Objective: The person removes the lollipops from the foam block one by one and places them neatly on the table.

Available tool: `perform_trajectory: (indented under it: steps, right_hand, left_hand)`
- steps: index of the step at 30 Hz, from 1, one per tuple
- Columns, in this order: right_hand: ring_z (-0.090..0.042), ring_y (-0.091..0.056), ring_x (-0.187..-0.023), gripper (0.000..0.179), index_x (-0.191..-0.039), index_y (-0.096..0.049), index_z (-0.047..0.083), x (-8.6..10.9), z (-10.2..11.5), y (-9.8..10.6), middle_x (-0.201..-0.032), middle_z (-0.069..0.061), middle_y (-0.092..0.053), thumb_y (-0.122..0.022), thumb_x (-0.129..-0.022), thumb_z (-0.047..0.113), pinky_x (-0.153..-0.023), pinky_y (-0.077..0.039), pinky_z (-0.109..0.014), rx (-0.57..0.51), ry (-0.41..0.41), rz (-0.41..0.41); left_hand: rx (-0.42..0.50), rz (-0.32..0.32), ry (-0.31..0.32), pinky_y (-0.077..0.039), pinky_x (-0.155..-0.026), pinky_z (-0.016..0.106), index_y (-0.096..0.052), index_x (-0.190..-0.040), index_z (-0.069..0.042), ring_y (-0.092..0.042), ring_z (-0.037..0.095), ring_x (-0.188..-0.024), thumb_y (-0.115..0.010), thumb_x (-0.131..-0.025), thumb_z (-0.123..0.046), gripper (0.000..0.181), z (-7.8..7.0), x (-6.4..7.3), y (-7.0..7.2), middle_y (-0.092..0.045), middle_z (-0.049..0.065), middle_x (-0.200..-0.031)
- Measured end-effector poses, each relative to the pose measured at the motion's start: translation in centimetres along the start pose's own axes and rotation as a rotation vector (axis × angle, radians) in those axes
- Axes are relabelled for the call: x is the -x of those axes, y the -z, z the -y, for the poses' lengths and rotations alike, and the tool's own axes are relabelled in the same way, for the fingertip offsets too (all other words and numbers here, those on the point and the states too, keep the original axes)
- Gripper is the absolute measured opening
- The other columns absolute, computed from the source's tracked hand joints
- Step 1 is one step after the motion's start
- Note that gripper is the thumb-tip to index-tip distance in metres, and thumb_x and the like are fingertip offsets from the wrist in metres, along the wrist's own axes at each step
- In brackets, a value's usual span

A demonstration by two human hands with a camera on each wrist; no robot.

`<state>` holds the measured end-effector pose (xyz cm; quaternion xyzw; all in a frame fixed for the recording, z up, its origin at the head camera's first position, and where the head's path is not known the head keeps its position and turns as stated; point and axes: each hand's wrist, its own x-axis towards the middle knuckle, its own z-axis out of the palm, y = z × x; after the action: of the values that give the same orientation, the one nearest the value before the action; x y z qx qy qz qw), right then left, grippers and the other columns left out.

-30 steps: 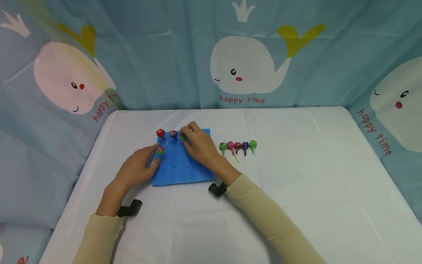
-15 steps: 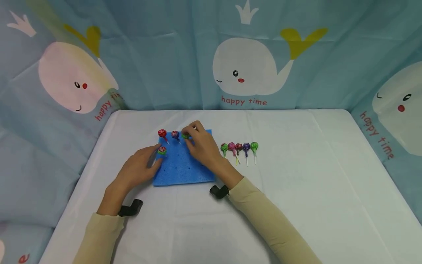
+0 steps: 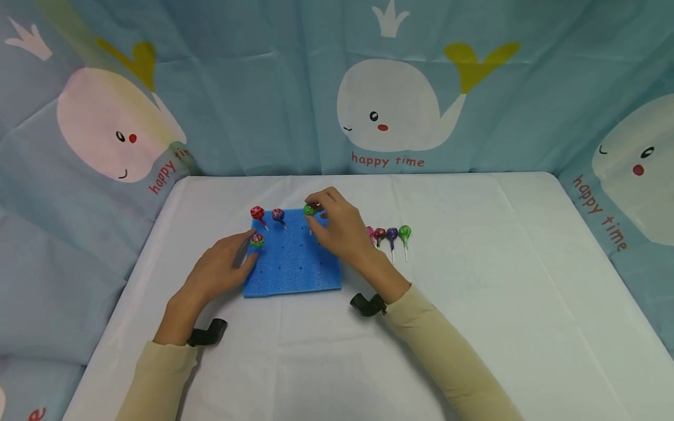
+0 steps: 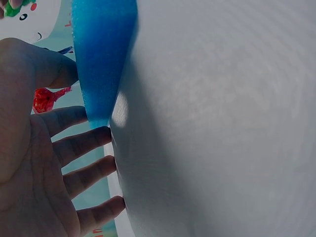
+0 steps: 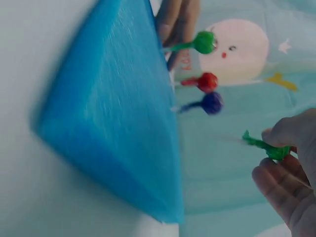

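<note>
A blue foam block (image 3: pixel 286 278) with rows of small holes lies on the table. My left hand (image 3: pixel 217 266) rests at its left side, fingers extended and fingertips at the foam's edge. My right hand (image 3: pixel 342 231) pinches a green lollipop (image 3: pixel 309 210) by its head over the block's back part. In the right wrist view this green lollipop (image 5: pixel 278 152) has its stick pointing toward the foam, apart from it. A red lollipop (image 3: pixel 257 213) and a purple one (image 3: pixel 278 215) stand in the back row. Beside my left fingers stands a red-and-green lollipop (image 3: pixel 257 240).
Right of the block, a row of loose lollipops lies on the white table (image 3: pixel 500 292), among them a purple one (image 3: pixel 392 234) and a green one (image 3: pixel 404 232). My right hand hides the row's left end. A whale-print curtain (image 3: pixel 263 117) hangs behind the table.
My right hand has shifted right and slightly up along the block's back, carrying the green lollipop away from the purple one. The left hand has stayed at the foam's left side.
</note>
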<state>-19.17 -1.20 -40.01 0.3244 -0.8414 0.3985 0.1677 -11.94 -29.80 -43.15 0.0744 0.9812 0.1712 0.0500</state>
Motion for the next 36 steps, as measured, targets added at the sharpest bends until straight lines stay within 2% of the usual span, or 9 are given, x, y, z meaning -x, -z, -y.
perform_trajectory:
  steps: [7, 14, 21, 26, 36]
  right_hand:
    - [-0.022, -0.074, -0.106, 0.022, -0.116, -0.069, 0.003, 1.4, -1.1, 3.0, -0.115, -0.012, -0.066, -0.074, -0.095, 0.006, -0.088, -0.066, -0.034, -0.038, -0.058, 0.025]
    - [-0.024, -0.076, -0.104, 0.024, -0.116, -0.069, 0.001, 3.4, -2.8, 5.8, -0.114, -0.014, -0.066, -0.076, -0.093, 0.002, -0.084, -0.068, -0.037, -0.057, -0.081, 0.028]
    - [-0.025, -0.078, -0.101, 0.026, -0.117, -0.07, 0.002, 5.4, -4.6, 8.3, -0.115, -0.013, -0.067, -0.077, -0.093, 0.001, -0.087, -0.068, -0.039, -0.045, -0.178, 0.039]
    - [-0.026, -0.078, -0.097, 0.025, -0.116, -0.072, 0.001, 6.8, -5.4, 9.3, -0.114, -0.013, -0.069, -0.079, -0.091, 0.0, -0.088, -0.068, -0.04, -0.066, -0.22, 0.029]
    - [-0.029, -0.077, -0.093, 0.024, -0.114, -0.073, -0.003, 8.7, -6.8, 10.7, -0.111, -0.016, -0.07, -0.078, -0.091, -0.004, -0.083, -0.068, -0.042, -0.094, -0.196, -0.017]
  left_hand:
    - [0.004, 0.008, 0.003, -0.037, -0.123, 0.068, -0.041, -0.162, -0.005, -0.045, 0.049, -0.149, -0.057, -0.106, -0.033, 0.064, 0.1, 0.1, 0.0, -0.051, 0.026, -0.16]
    - [0.007, 0.017, 0.011, -0.036, -0.123, 0.069, -0.04, -0.163, -0.006, -0.044, 0.049, -0.15, -0.057, -0.107, -0.033, 0.064, 0.1, 0.0, -0.4, -0.05, 0.026, -0.16]
    - [0.007, 0.013, -0.003, -0.036, -0.123, 0.069, -0.04, -0.162, -0.006, -0.044, 0.049, -0.15, -0.057, -0.107, -0.033, 0.064, -0.1, -0.1, -0.2, -0.05, 0.026, -0.16]
    - [0.013, 0.013, -0.006, -0.035, -0.123, 0.07, -0.04, -0.162, -0.006, -0.043, 0.05, -0.151, -0.056, -0.107, -0.033, 0.064, 0.1, -0.2, -0.2, -0.049, 0.027, -0.161]
    - [0.013, 0.012, 0.0, -0.035, -0.123, 0.069, -0.041, -0.162, -0.005, -0.043, 0.049, -0.151, -0.055, -0.107, -0.032, 0.063, -0.1, -0.1, -0.5, -0.049, 0.026, -0.161]
